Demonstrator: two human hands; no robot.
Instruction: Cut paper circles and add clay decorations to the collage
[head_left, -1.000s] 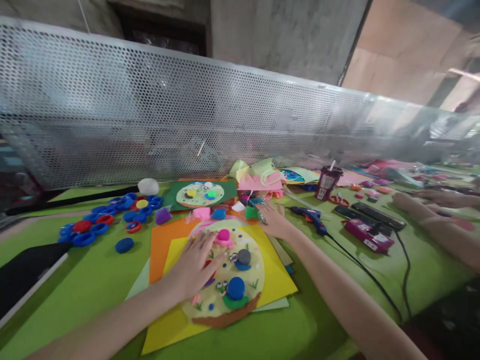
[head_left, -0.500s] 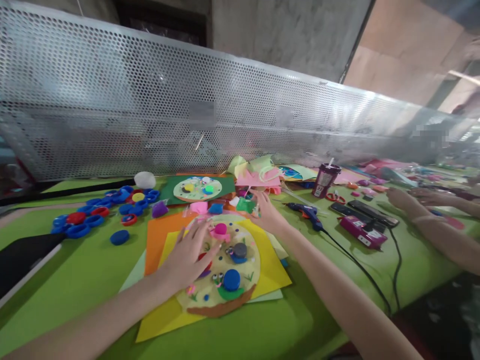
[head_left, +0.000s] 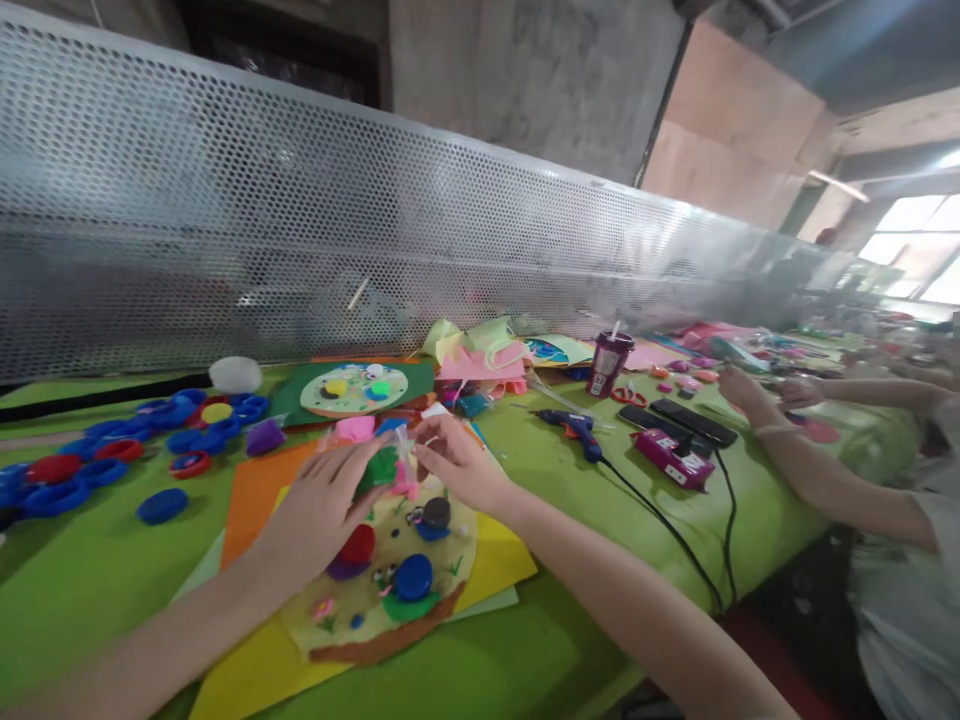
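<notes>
Both hands have drawn together: the left hand [head_left: 319, 505] is up off the round beige felt disc [head_left: 367, 600], and the right hand [head_left: 459, 465] is back from the far pile. Fingers of both pinch a small clear plastic packet [head_left: 390, 462] with green filling, just over the disc's far edge, mid-desk. Blue plastic bottle caps [head_left: 97, 470] lie scattered to the left. A blue glue gun [head_left: 571, 428] lies to the right, its cord running over the near edge. A co-worker's forearm [head_left: 795, 465] rests at the far right.

A perforated metal screen [head_left: 300, 220] runs along the far edge of the green table [head_left: 90, 560]. At the left lie blue and red bottle caps [head_left: 112, 450] and 1 white ball [head_left: 235, 374]. Right of centre sit a blue glue gun [head_left: 571, 428], a dark cup [head_left: 606, 364] with a straw and a magenta box [head_left: 671, 458]. Another person's forearm [head_left: 810, 470] rests at the far right.
</notes>
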